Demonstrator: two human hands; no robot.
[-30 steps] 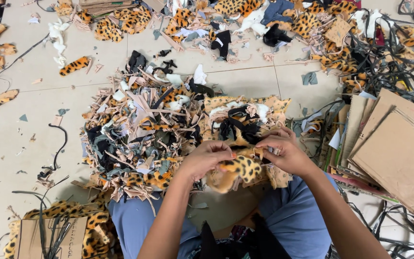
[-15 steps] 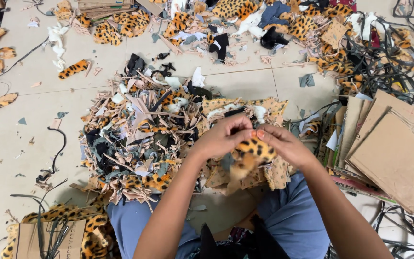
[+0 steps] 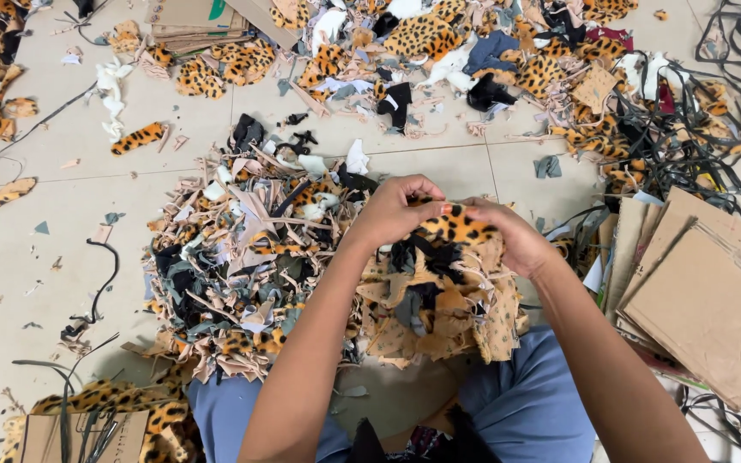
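Note:
Both my hands hold one leopard-print fabric piece above a heap of scraps. My left hand pinches its left end with fingers closed. My right hand grips its right end, thumb on top. Black and tan strips hang down under the piece. Beneath my hands lies the scrap pile of tan, grey, black and spotted offcuts on the tiled floor. My knees in blue trousers show at the bottom.
Brown cardboard sheets lie stacked to the right. More leopard-print pieces and cloth scraps spread across the far floor. Black cords tangle at the top right. Spotted fabric and a cardboard piece sit at the bottom left.
My hands have lifted the leopard-print piece up and away from my lap, over the far part of the pile, and turned it between my fingers.

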